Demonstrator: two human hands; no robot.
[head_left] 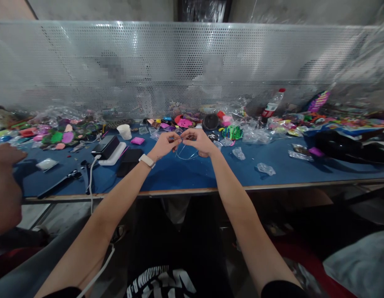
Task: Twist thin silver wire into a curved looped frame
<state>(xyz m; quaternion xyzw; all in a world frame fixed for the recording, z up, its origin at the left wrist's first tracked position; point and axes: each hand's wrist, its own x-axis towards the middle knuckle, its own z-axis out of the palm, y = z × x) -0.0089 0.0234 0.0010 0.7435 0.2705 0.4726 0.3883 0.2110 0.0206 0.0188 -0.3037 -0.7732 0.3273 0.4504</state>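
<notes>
The left hand (165, 144), a pale band (147, 161) at its wrist, was poised close against the right hand (198, 140) above the blue bench (179, 178), both closed in a fine pinch on a thin strand (186, 159). The strand curved in a loose loop below the fingers, right of the white cup (124, 131) and nearer the front edge; whether anything smaller sat between the fingertips could not be told. The step in hand looked to be close fingertip work on the strand. The next move seemed to call for a firm hold by one hand, small adjustments by the other, and a loop free of snags. A pink packet (138, 141) lay just right of the cup; a bottle (272, 105) stood well to its right.
</notes>
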